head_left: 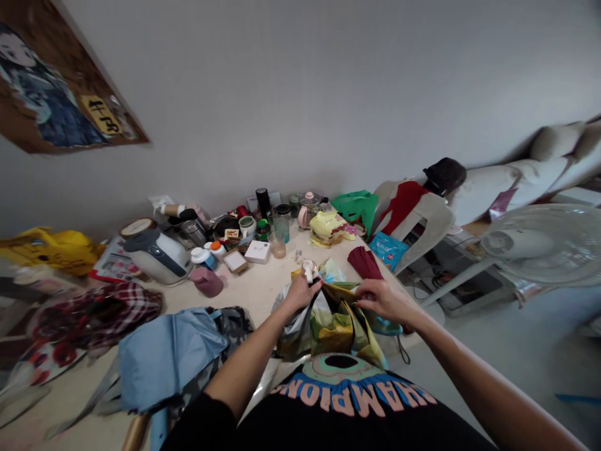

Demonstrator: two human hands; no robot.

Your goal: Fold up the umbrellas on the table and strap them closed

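Observation:
A yellow-green patterned umbrella point(332, 329) with silvery grey folds lies loosely gathered at the table's near edge, close to my body. Its pleats bulge apart between my two hands. My left hand point(303, 292) pinches the fabric's upper edge on the left, beside a whitish round end piece point(309, 269) that looks like a handle. On the right, the fingers of my right hand point(375, 298) are closed on another fold of the same fabric. A folded maroon umbrella point(364, 262) lies just beyond my right hand. Near the table's corner hangs a dark cord loop point(402, 351).
Left of my arm lies a light blue cloth point(173, 354) on a camouflage item. Farther back stand a kettle point(157, 254), a pink cup point(206, 281), a white box point(258, 252) and several jars. A chair point(417, 235) and a fan point(544, 244) are to the right.

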